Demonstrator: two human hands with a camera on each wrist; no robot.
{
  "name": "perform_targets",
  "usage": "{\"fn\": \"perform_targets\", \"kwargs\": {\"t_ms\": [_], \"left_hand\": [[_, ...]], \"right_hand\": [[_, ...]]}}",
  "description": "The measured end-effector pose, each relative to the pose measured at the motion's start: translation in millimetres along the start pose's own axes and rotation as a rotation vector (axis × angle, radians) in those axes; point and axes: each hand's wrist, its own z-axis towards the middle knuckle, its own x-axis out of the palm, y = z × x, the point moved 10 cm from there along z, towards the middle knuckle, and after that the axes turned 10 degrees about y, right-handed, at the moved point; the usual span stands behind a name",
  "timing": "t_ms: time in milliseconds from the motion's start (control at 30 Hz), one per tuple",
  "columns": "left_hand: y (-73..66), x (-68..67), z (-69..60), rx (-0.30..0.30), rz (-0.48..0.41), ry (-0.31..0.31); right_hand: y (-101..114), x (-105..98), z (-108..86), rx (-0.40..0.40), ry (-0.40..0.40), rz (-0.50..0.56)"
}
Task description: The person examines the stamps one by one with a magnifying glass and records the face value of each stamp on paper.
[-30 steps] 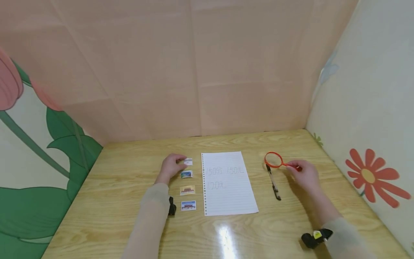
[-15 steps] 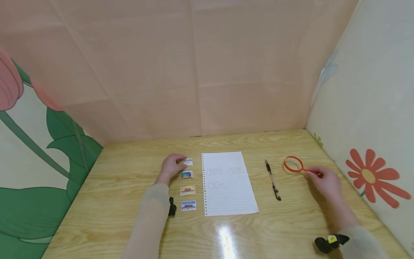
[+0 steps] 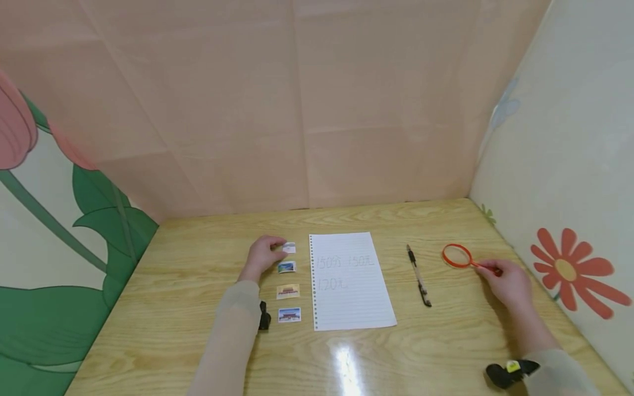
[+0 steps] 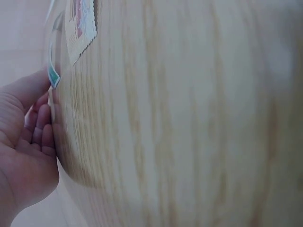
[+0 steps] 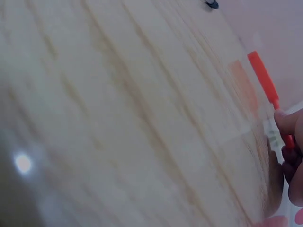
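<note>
My left hand (image 3: 262, 257) is at the far end of a column of several small stamps; its thumb and fingertips pinch the left edge of the topmost pale stamp (image 3: 289, 247). Just nearer lie a blue-green stamp (image 3: 287, 267), a yellowish stamp (image 3: 288, 291) and a stamp with a red building (image 3: 289, 315). The left wrist view shows that hand (image 4: 28, 137) with curled fingers low at the table. On the right, my right hand (image 3: 510, 283) grips the handle of a red-rimmed magnifying glass (image 3: 457, 256), held above the table; the right wrist view has its rim edge-on.
A lined sheet of paper (image 3: 351, 308) with handwritten figures lies right of the stamps. Between the paper and the magnifying glass rests a black-and-clear pen (image 3: 419, 278). A pinkish covering (image 3: 307, 110) stands behind the wooden table (image 3: 173, 308), and a flower-painted wall (image 3: 564, 165) on the right.
My right hand has carried the magnifying glass rightward and slightly nearer, from beside the pen's tip to well right of it. The left hand and the stamps have stayed in place.
</note>
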Motion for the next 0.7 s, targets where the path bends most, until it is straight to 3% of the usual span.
{"fn": "perform_targets", "kwargs": {"t_ms": [400,533,700], "left_hand": [[-2.4,-1.8,-3.0,-0.009,-0.014,0.003],[-3.0,-1.3,-2.7,-0.010,-0.015,0.002],[-2.9,-0.8,-3.0,-0.014,-0.015,0.001]], "right_hand": [[-1,0,5.0,-0.006,0.041,-0.008],[15,-5,7.6,-0.012,0.061,0.022],[44,-2,14.1,-0.087,0.085,0.053]]}}
